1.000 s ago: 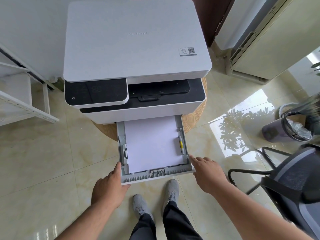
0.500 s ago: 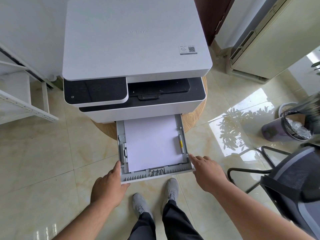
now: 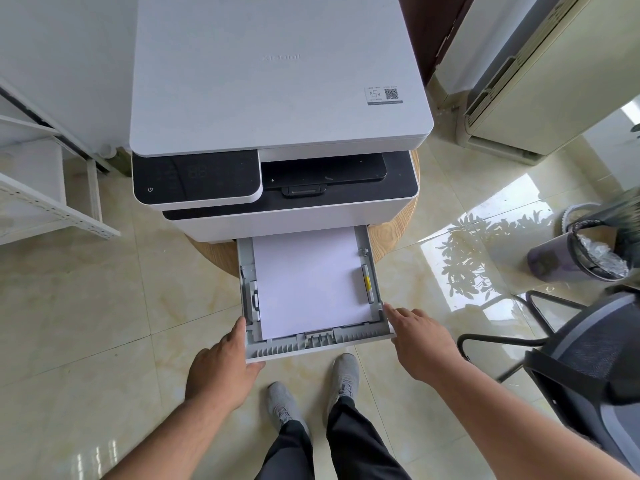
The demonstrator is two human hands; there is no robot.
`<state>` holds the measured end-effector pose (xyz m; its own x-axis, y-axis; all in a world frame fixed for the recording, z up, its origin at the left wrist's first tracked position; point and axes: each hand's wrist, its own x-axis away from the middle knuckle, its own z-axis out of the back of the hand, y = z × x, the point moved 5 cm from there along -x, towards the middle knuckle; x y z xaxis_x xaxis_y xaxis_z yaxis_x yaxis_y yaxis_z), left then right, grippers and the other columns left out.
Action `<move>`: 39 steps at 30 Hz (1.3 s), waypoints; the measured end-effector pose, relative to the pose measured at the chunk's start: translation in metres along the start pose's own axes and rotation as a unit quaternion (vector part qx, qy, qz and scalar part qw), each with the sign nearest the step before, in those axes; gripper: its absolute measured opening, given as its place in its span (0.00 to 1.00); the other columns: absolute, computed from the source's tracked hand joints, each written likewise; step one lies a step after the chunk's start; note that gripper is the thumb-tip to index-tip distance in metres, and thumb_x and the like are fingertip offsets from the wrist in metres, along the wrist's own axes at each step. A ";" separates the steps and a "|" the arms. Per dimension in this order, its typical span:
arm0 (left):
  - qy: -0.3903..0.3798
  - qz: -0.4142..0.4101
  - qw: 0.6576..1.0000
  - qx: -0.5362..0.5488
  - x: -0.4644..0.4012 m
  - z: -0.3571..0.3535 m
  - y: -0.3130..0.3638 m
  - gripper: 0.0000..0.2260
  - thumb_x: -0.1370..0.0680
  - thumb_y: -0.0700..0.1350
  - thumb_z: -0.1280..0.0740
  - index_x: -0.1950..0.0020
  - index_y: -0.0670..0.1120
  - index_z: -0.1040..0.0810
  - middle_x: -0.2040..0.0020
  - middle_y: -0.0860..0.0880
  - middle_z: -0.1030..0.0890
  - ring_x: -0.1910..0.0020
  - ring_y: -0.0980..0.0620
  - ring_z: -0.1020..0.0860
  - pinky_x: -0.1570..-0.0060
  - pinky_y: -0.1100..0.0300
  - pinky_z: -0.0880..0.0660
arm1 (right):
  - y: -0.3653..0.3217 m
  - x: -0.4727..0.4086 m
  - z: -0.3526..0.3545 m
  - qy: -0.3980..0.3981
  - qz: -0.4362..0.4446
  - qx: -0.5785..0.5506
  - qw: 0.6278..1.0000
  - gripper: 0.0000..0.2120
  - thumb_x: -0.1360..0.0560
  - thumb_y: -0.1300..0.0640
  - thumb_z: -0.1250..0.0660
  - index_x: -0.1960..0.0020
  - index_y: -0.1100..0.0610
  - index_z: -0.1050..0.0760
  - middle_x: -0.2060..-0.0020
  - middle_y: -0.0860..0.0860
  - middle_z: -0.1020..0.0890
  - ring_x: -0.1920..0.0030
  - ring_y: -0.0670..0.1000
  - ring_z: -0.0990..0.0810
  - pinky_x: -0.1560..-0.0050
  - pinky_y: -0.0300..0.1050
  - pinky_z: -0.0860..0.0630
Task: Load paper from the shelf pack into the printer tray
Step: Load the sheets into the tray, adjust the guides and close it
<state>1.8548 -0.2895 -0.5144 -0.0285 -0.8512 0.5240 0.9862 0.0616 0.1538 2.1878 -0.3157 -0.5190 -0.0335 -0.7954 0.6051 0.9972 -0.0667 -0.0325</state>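
- With white paper [image 3: 311,282] lying flat between the guides of the drawn-out tray [image 3: 318,346], loading looks done and closing is the step in hand.
- The left hand [image 3: 221,370] has its fingers closed on the tray's front-left corner; the right hand [image 3: 424,341] rests loose, fingers apart, at the front-right corner.
- Next: an even, straight push into the printer [image 3: 277,98] on the round wooden tabletop [image 3: 391,237], both corners together.
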 end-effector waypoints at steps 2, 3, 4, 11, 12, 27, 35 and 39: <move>-0.002 0.001 1.000 -0.002 0.000 0.001 0.001 0.39 0.22 0.60 0.32 0.17 0.51 0.47 0.33 0.51 0.21 0.41 0.47 0.19 0.47 0.54 0.25 | 0.001 0.000 0.001 -0.003 -0.001 -0.002 1.000 0.32 0.16 0.56 0.41 0.16 0.50 0.50 0.31 0.47 0.23 0.32 0.55 0.27 0.43 0.49 0.24; -0.003 0.000 1.000 -0.001 0.000 0.001 0.001 0.39 0.22 0.60 0.32 0.17 0.52 0.47 0.33 0.51 0.21 0.41 0.47 0.19 0.48 0.54 0.25 | 0.001 0.000 0.001 -0.004 -0.001 -0.001 1.000 0.32 0.16 0.56 0.41 0.16 0.50 0.49 0.31 0.46 0.24 0.32 0.55 0.27 0.42 0.49 0.24; -0.002 -0.001 1.000 0.002 0.001 0.001 0.001 0.39 0.22 0.60 0.32 0.17 0.52 0.47 0.33 0.51 0.21 0.41 0.47 0.19 0.48 0.54 0.25 | 0.001 0.000 0.002 -0.004 -0.001 0.000 1.000 0.32 0.16 0.56 0.41 0.15 0.50 0.50 0.30 0.46 0.24 0.32 0.55 0.27 0.42 0.49 0.24; -0.002 -0.011 1.000 0.007 0.000 0.007 -0.001 0.39 0.22 0.60 0.31 0.17 0.53 0.47 0.31 0.52 0.21 0.39 0.47 0.19 0.46 0.54 0.25 | 0.000 -0.001 0.004 -0.005 0.001 0.001 1.000 0.32 0.15 0.54 0.41 0.15 0.50 0.50 0.30 0.46 0.24 0.31 0.54 0.28 0.42 0.49 0.24; -0.002 -0.012 1.000 0.005 -0.001 0.007 -0.001 0.39 0.22 0.60 0.32 0.17 0.52 0.47 0.31 0.52 0.21 0.39 0.47 0.19 0.46 0.54 0.25 | 0.000 -0.001 0.004 -0.004 0.002 0.001 1.000 0.32 0.15 0.54 0.41 0.15 0.50 0.50 0.30 0.46 0.24 0.31 0.54 0.28 0.42 0.49 0.24; -0.011 -0.015 0.999 -0.034 -0.038 0.029 0.001 0.40 0.22 0.61 0.32 0.17 0.49 0.47 0.26 0.48 0.25 0.33 0.46 0.22 0.42 0.53 0.26 | -0.004 -0.026 0.029 0.016 -0.010 -0.024 1.000 0.29 0.16 0.54 0.40 0.17 0.48 0.44 0.30 0.47 0.23 0.31 0.55 0.26 0.38 0.51 0.24; 0.036 -0.034 0.997 -0.054 -0.039 0.028 -0.004 0.38 0.23 0.64 0.33 0.19 0.51 0.43 0.34 0.53 0.19 0.35 0.50 0.21 0.40 0.53 0.33 | -0.001 -0.029 0.028 0.017 -0.002 -0.025 1.000 0.29 0.16 0.54 0.40 0.17 0.49 0.44 0.29 0.48 0.23 0.31 0.55 0.26 0.37 0.52 0.23; 0.056 -0.036 0.997 -0.026 -0.045 0.035 -0.004 0.36 0.23 0.63 0.33 0.19 0.51 0.41 0.40 0.52 0.17 0.38 0.48 0.20 0.41 0.51 0.32 | -0.001 -0.036 0.035 0.029 -0.006 -0.031 0.999 0.27 0.16 0.55 0.42 0.18 0.49 0.43 0.30 0.48 0.22 0.32 0.55 0.27 0.39 0.53 0.23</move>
<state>1.8460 -0.2336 -0.5090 -0.0835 -0.9055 0.4160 0.9894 -0.0255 0.1431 2.1900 -0.2663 -0.5131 -0.0510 -0.8283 0.5580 0.9908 -0.1121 -0.0758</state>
